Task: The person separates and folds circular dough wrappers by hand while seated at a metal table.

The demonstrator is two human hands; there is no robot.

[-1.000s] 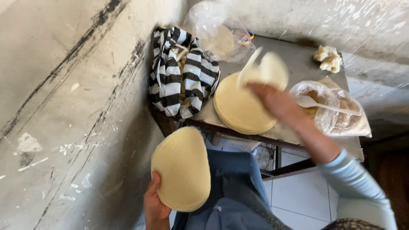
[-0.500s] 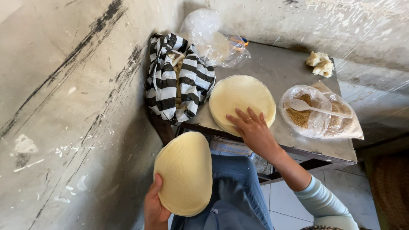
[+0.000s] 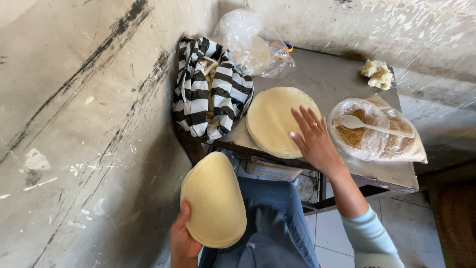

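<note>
My left hand (image 3: 182, 241) holds a pale yellow round flatbread (image 3: 213, 200), bent into a curve, above my lap at the lower middle. My right hand (image 3: 315, 139) lies flat with fingers spread on the right edge of a stack of the same flatbreads (image 3: 273, 120) on the small grey table (image 3: 377, 171). A ring shows on one finger of that hand.
A black-and-white striped cloth bag (image 3: 208, 94) stands at the table's left end against the grey wall. A clear plastic bag (image 3: 250, 42) lies behind it. A plastic bag of brown crumbs with a white spoon (image 3: 375, 127) sits at right, and a pale dough lump (image 3: 377, 73) at the far corner.
My right hand held a flatbread up over the stack a second ago; now that flatbread lies on the stack and the hand rests flat on its near right edge. The left hand's flatbread stayed put.
</note>
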